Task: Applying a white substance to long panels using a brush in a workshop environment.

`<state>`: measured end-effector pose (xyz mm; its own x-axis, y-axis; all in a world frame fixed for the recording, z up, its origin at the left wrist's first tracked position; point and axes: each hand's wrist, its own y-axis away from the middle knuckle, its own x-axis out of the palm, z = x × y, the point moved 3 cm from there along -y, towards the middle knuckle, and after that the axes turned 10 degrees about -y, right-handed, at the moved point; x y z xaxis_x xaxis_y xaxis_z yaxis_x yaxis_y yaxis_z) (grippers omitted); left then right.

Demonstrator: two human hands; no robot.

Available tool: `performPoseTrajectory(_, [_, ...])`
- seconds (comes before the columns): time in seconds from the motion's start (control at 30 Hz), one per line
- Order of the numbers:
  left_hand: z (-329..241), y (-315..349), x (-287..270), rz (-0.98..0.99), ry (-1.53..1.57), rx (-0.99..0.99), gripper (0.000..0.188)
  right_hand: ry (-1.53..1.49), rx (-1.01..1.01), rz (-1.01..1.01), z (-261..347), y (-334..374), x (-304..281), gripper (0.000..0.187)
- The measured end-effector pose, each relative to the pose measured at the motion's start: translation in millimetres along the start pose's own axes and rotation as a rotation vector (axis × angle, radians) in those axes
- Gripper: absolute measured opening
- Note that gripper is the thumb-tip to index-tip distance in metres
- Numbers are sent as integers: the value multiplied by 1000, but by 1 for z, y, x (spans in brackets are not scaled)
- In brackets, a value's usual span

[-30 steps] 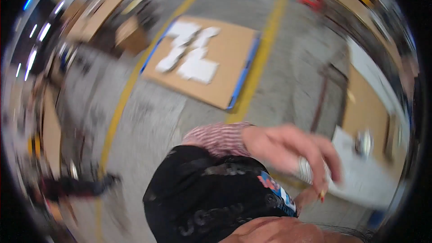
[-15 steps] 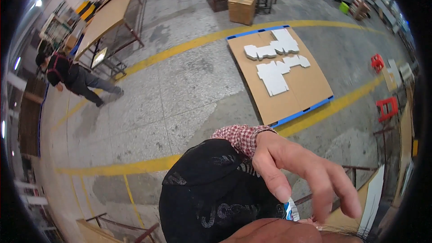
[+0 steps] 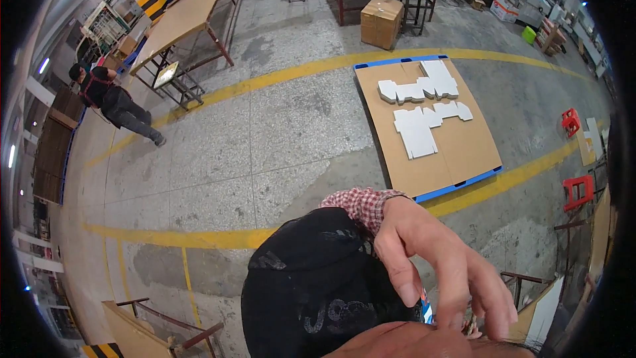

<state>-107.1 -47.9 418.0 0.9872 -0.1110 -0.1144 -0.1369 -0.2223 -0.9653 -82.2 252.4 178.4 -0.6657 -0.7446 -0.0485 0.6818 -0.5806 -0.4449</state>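
My left hand (image 3: 440,255), in a red-and-white checked cuff (image 3: 364,205), reaches in from behind a black printed cloth, shaped like a cap (image 3: 311,278). Its back faces up. The thumb points down, apart from the loosely bent fingers, and I see nothing gripped between them. Below the thumb shows a small blue-and-white thing (image 3: 425,308), mostly hidden; whether the hand touches it is unclear. Bare skin (image 3: 404,341) fills the lower edge, close to the fingertips. No right hand is recognisable.
Beyond lies a blue pallet (image 3: 457,185) topped by brown board and white die-cut sheets (image 3: 417,132). A carton (image 3: 381,23), long tables (image 3: 185,16) and stools (image 3: 173,76) stand farther back. Another person (image 3: 112,96) is at the left. Red stools (image 3: 578,192) stand at the right.
The view has shifted, so the floor scene sits lower and farther right. My fingers have bent more and drawn down toward the skin below. The other person has stepped and turned away.
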Motion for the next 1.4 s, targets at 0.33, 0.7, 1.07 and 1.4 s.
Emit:
performPoseTrajectory(0.33, [65,2,-99,-22,68,-127,31,314,-17,-311,5,-22,-58,19])
performPoseTrajectory(0.7, [269,83,-113,-575,531,-812,26,-149,-110,-1323,108,121,-158,23])
performPoseTrajectory(1.07, [446,156,53,-38,1055,-1874,37,-158,-403,-1914,115,251,-170,16])
performPoseTrajectory(1.4, [601,150,175,614,1398,-1899,45,122,-661,-2194,118,226,-198,16])
